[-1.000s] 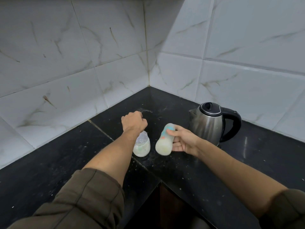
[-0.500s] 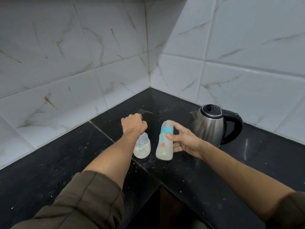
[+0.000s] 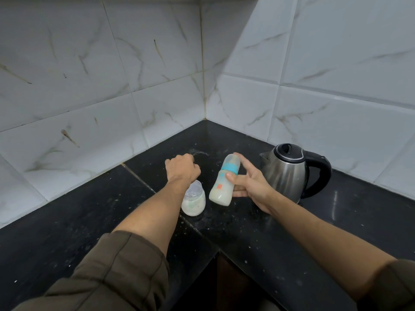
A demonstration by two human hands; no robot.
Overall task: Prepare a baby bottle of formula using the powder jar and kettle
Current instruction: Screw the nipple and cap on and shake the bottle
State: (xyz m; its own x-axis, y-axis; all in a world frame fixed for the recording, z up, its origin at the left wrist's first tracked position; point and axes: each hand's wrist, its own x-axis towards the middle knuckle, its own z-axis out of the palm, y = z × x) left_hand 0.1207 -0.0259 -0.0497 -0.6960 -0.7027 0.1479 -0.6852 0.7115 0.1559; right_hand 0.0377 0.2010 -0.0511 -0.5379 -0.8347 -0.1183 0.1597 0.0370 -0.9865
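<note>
The baby bottle (image 3: 221, 187), clear with a blue collar and milky liquid inside, leans slightly with its top to the right, its base at or just above the black counter (image 3: 258, 232). My right hand (image 3: 251, 187) holds it with the thumb on the front and fingers behind, the index finger stretched up beside the cap. The powder jar (image 3: 193, 202), a small clear jar with white contents and a clear lid, stands just left of the bottle. My left hand (image 3: 182, 169) is curled in a fist right behind the jar, with nothing seen in it. The steel kettle (image 3: 286, 173) stands right of my right hand.
White marble-look tiled walls meet in a corner (image 3: 204, 104) behind the objects. The L-shaped counter has an inner front edge (image 3: 217, 250) near me. White specks lie scattered on the counter around the jar.
The bottle went from strongly tilted to nearly upright, close to the counter. My right index finger has straightened up along the cap. My left fist stayed behind the jar.
</note>
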